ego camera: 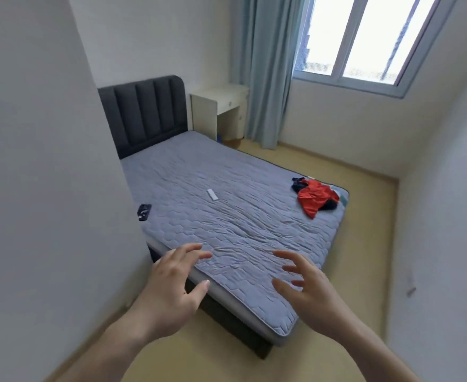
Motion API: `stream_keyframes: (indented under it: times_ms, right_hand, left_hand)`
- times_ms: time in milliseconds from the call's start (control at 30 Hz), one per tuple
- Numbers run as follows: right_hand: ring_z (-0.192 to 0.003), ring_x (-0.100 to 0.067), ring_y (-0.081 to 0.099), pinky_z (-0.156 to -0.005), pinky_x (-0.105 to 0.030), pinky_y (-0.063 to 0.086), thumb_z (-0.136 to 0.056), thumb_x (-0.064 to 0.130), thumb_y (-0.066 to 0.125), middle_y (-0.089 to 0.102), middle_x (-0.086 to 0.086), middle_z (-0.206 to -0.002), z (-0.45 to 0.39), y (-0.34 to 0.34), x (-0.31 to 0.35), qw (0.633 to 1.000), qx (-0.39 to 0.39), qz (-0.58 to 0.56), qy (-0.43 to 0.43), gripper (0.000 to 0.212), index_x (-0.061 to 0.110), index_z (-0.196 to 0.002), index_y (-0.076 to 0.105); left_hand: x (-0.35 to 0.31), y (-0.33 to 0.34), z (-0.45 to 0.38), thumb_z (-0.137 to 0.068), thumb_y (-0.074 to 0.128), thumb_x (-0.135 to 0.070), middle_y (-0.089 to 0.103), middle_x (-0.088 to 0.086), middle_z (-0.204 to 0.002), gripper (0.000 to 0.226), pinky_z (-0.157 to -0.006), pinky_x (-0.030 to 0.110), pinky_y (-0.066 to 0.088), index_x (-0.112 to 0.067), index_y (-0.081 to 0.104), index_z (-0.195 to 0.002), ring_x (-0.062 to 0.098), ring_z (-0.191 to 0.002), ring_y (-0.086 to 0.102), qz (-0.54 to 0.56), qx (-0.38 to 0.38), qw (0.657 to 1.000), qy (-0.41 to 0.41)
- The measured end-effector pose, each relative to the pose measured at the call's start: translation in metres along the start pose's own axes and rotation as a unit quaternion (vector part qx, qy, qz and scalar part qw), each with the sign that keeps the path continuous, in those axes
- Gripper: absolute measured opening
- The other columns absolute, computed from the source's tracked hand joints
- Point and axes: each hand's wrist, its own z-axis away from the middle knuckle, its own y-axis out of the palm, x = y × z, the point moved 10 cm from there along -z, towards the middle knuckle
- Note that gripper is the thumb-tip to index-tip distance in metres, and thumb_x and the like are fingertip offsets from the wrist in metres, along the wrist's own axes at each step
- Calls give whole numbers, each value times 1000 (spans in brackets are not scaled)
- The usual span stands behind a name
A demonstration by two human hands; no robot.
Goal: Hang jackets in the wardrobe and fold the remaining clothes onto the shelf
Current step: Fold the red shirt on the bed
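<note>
Bedroom w/ grey quilted mattress (227,216); crumpled red-and-navy garment pile (316,198) at far corner. Looks soft, light; grab by the shoulders. Left hand (169,288) & right hand (313,296) both spread, holding nothing.

Bed (227,216) w/ red garment (316,199), white remote (212,194), black item (144,212).

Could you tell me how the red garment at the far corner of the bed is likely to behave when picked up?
The red garment lies crumpled in soft folds, so it will probably be floppy and drape. It looks thin, so likely light. A dark garment touches it and may drag along.
</note>
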Motion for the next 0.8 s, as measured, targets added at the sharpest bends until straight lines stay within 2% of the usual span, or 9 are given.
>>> stream_keyframes:
  times_ms: [133, 267, 333, 400, 500, 600, 800]
  right_hand:
    - [-119, 13, 50, -96, -21, 47, -92, 36, 70, 51, 37, -130, -38, -64, -41, 998, -53, 8, 39, 43, 61, -122, 52]
    - [-116, 6, 56, -96, -28, 52, -92, 27, 74, 55, 29, -129, -57, -126, -82, 988, -128, -4, 85, 42, 50, -121, 55]
    - [-115, 6, 56, -95, -25, 51, -92, 25, 74, 54, 27, -130, -63, -149, -98, 984, -149, -6, 101, 42, 47, -123, 55]
    - [-116, 8, 54, -94, -20, 49, -93, 24, 73, 54, 25, -132, -74, -172, -112, 981, -161, -9, 108, 42, 44, -124, 54]
    - [-118, 4, 55, -96, -23, 49, -93, 22, 72, 54, 22, -133, -96, -203, -135, 977, -176, -23, 119, 42, 41, -126, 55]
    - [-119, 1, 55, -97, -24, 50, -93, 24, 72, 53, 21, -133, -124, -230, -159, 977, -174, -23, 118, 43, 40, -129, 54]
    - [-118, 5, 54, -94, -19, 50, -93, 30, 72, 52, 26, -133, -180, -296, -234, 981, -154, -25, 115, 40, 43, -127, 54]
  left_hand:
    - [-24, 53, -104, -87, 56, -53, 36, -32, -146, 45, -116, 31, 24, -49, 51, -132, -1, -137, 33, 25, 48, 998, 43]
    - [-73, 107, -190, -93, 63, -45, 37, -27, -148, 44, -112, 31, 25, -46, 50, -135, 3, -138, 34, 15, 105, 990, 96]
    - [-101, 130, -219, -92, 63, -45, 37, -26, -149, 44, -114, 32, 25, -46, 51, -135, 3, -138, 34, 18, 130, 983, 124]
    - [-125, 148, -245, -91, 63, -45, 36, -25, -150, 45, -116, 33, 24, -46, 51, -135, 4, -140, 33, 18, 144, 978, 149]
    - [-153, 168, -284, -91, 64, -44, 38, -23, -150, 45, -115, 32, 25, -44, 53, -135, 5, -140, 35, 9, 147, 975, 167]
    - [-174, 190, -322, -90, 67, -42, 41, -22, -148, 44, -115, 34, 29, -43, 56, -133, 6, -138, 39, 8, 145, 975, 168]
    - [-213, 248, -407, -88, 70, -39, 44, -23, -145, 43, -113, 35, 32, -42, 58, -129, 6, -135, 43, 9, 146, 978, 147]
